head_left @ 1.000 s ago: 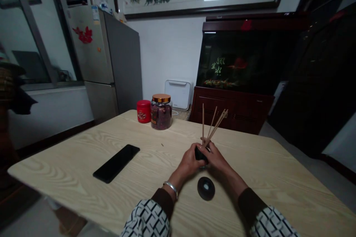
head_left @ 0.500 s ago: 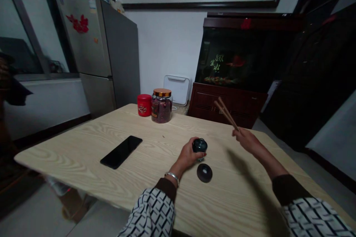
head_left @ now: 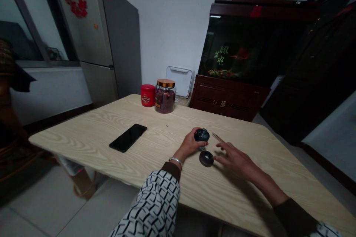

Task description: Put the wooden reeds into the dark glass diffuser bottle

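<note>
One dark glass bottle (head_left: 202,135) stands on the pale wood-grain table (head_left: 155,152), and everything else here seems arranged about it. From where I stand, the left hand (head_left: 191,143) has a narrow, curved grip around the bottle's near left side, thumb across the front, probably to steady a small, smooth thing that could slip or tip if knocked. The bottle looks upright, its neck and top clear of the fingers.

A round dark cap (head_left: 206,159) lies flat just on the near side of the bottle, a spot that I judge keeps it handy to both hands. The right hand (head_left: 235,158) hovers to the bottle's right, thumb and fingers wide apart, the lowest fingertip right by the cap's edge; whether it touches, I cannot tell. A few thin wooden sticks (head_left: 217,137) point out from behind that hand, close to the bottle's right side. They look laid down rather than gripped, though the hand hides their other ends.

Left of the bottle and well apart lies a black phone (head_left: 128,137), perhaps there to spare it knocks. Beyond the bottle, leftward, a copper-lidded jar (head_left: 164,98) and a red canister (head_left: 147,95) stand side by side, seemingly out of the elbows' way.
</note>
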`<state>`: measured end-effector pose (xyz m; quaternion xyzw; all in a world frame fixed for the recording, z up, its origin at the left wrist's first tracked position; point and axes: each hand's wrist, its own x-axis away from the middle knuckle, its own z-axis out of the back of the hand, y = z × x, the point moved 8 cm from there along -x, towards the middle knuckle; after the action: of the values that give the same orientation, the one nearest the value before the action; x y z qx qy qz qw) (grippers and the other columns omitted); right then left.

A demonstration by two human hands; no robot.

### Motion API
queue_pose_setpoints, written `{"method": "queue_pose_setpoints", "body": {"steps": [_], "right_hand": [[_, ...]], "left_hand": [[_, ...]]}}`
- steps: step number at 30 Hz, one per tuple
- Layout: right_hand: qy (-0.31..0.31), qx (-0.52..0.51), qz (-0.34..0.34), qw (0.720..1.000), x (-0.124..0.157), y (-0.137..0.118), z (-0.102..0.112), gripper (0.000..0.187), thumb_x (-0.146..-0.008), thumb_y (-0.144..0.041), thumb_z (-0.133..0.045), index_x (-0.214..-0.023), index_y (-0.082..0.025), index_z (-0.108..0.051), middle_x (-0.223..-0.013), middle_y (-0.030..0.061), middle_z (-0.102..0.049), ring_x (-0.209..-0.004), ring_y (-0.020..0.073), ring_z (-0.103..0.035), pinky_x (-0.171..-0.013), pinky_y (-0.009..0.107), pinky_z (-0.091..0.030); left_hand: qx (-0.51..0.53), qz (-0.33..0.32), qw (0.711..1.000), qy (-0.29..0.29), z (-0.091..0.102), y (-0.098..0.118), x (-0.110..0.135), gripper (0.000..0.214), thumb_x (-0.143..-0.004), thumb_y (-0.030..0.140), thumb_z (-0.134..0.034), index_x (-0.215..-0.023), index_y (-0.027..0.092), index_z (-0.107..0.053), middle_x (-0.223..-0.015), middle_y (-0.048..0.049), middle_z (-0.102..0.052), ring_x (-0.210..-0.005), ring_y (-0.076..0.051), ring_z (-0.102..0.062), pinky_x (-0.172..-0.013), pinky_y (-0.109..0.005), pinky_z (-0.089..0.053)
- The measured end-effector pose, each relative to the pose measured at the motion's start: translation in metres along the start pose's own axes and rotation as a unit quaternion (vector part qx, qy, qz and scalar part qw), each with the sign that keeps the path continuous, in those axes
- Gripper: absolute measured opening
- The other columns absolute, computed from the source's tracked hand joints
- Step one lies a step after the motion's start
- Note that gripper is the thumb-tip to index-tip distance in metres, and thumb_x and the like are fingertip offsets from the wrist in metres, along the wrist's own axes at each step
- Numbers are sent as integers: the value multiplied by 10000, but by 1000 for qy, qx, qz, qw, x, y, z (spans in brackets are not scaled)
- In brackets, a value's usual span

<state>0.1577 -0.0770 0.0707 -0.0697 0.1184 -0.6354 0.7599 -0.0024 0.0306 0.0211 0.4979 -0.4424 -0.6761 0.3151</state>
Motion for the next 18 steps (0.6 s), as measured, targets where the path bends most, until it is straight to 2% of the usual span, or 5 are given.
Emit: {"method": "queue_pose_setpoints", "body": {"steps": [4, 8, 10, 14, 18], "right_hand": [[-84, -14, 38, 996, -14, -49, -25, 619, -678, -435, -761, -1254, -266, -611, -1198, 116, -629, -1076, 328, -595, -882, 403, -437], [-89, -154, 58, 982, -21, -47, -13, 468, -643, -291, -773, -1085, -248, -623, -1004, 52, -665, -908, 251, -620, -809, 366, -463], [-30, -312, 53, 948, -30, -37, 13, 478, -665, -325, -788, -1083, -250, -568, -936, 21, -667, -853, 216, -624, -776, 346, -481], [164, -524, 24, 836, -58, -24, 55, 527, -717, -406, -789, -1156, -265, -535, -992, 18, -682, -917, 188, -651, -865, 349, -489], [233, -564, -4, 792, -88, -27, 40, 545, -617, -437, -852, -1012, -233, -536, -928, 13, -684, -860, 185, -663, -853, 359, -507]], "left_hand": [[10, -7, 1000, -4, 1, 2, 1, 709, -633, 277, -851, -1275, 191, -562, -1180, -74, -644, -1092, -236, -597, -994, -366, -458], [22, -2, 1000, -19, 1, 1, 2, 713, -636, 268, -847, -1285, 193, -561, -1169, -80, -651, -1086, -240, -604, -998, -385, -461], [24, -7, 999, -24, 0, 1, 2, 712, -628, 274, -856, -1276, 197, -571, -1162, -85, -654, -1085, -245, -605, -1004, -399, -460], [39, -19, 999, -21, 0, -1, 2, 715, -618, 263, -865, -1270, 202, -579, -1173, -96, -648, -1097, -249, -603, -1026, -423, -448], [44, -19, 999, -19, -1, -4, 2, 757, -606, 299, -879, -1288, 199, -567, -1177, -103, -646, -1096, -255, -603, -1014, -426, -458]]}}
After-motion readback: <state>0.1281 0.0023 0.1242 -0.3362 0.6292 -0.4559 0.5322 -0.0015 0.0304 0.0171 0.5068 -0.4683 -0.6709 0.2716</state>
